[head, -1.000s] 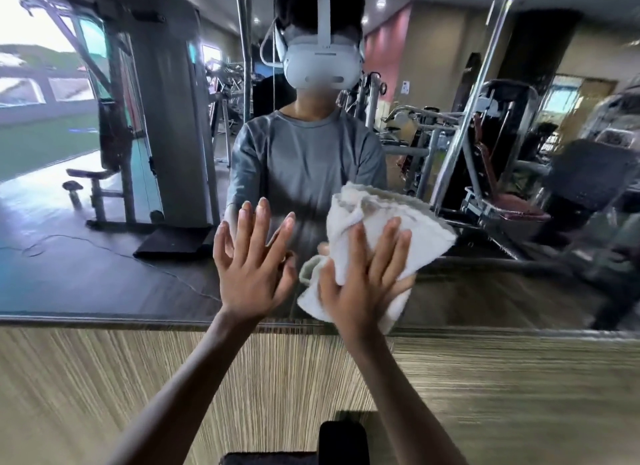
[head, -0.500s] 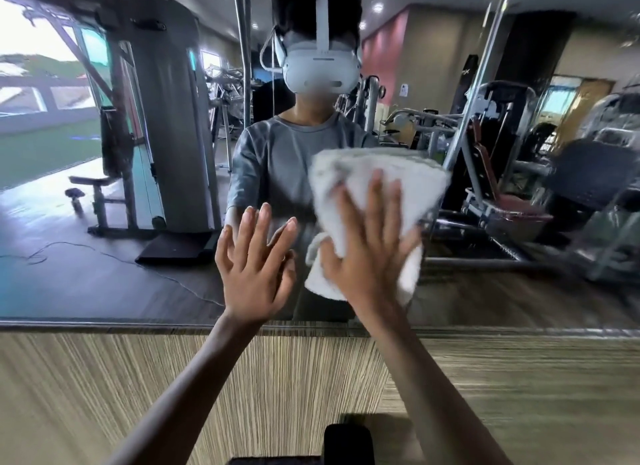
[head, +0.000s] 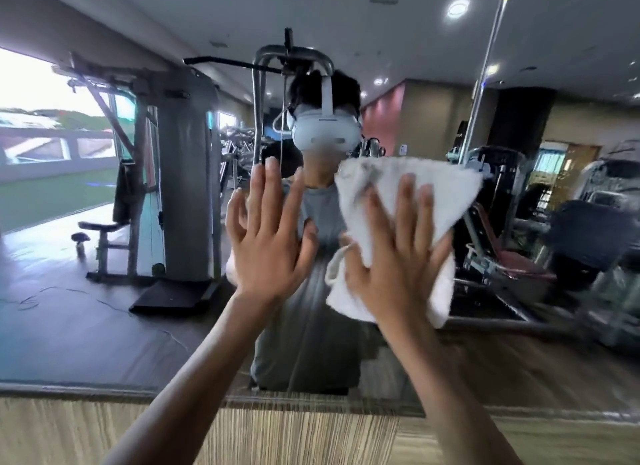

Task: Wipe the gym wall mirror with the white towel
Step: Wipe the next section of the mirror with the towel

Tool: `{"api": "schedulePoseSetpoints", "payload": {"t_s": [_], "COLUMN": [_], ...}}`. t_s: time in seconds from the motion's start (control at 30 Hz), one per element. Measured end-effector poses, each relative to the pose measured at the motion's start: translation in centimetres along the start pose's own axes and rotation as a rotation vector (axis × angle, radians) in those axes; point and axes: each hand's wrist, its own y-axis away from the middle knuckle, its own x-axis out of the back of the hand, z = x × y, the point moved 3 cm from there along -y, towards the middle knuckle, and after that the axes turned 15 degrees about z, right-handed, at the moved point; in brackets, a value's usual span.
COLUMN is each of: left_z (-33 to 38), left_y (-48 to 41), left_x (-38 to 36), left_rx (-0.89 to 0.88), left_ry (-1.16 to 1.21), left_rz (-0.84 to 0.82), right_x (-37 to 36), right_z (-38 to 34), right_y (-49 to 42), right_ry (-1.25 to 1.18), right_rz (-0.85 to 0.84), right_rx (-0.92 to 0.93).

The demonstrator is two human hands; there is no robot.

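Observation:
The gym wall mirror fills most of the view and reflects the room and a person wearing a white headset. My right hand presses the bunched white towel flat against the glass, fingers straight and spread. The towel sticks out above and below the palm. My left hand lies flat on the mirror just left of the towel, fingers spread, holding nothing.
Below the mirror's lower edge runs a wood-grain wall panel. The glass reflects a weight machine at left and benches and other gym machines at right. A vertical seam crosses the mirror at upper right.
My right hand has slid the towel upward on the glass. The left hand has also moved up, and the view has tilted up, so more ceiling shows.

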Motion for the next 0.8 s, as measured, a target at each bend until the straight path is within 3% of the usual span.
{"api": "schedulePoseSetpoints", "payload": {"t_s": [0.13,0.2,0.3,0.43,0.63,0.8], "left_z": [-0.2,-0.2,0.2,-0.1,-0.6,0.0], "left_y": [0.5,0.5,0.6,0.6,0.7,0.7], "left_x": [-0.5,-0.4,-0.5,-0.4,-0.7,-0.5], "left_rx": [-0.053,-0.062,-0.050,-0.038,-0.075,-0.058], "left_ry": [-0.055,-0.035,-0.063,-0.044,-0.030,-0.038], "left_rz": [0.011,0.014,0.032,0.021,0.005,0.043], "right_x": [0.3,0.8,1.2,-0.1,0.1,0.9], "right_z": [-0.5,2.0,4.5,1.6,-1.3,3.6], "right_y": [5.7,7.3,3.6,-3.6,2.5,0.7], "right_ry": [-0.026,-0.018,-0.008,0.018,-0.026,-0.018], "right_rz": [-0.089,-0.131,-0.086,0.020,-0.091,-0.049], "right_rx": [0.302,0.359,0.188,-0.074,0.222,0.070]}}
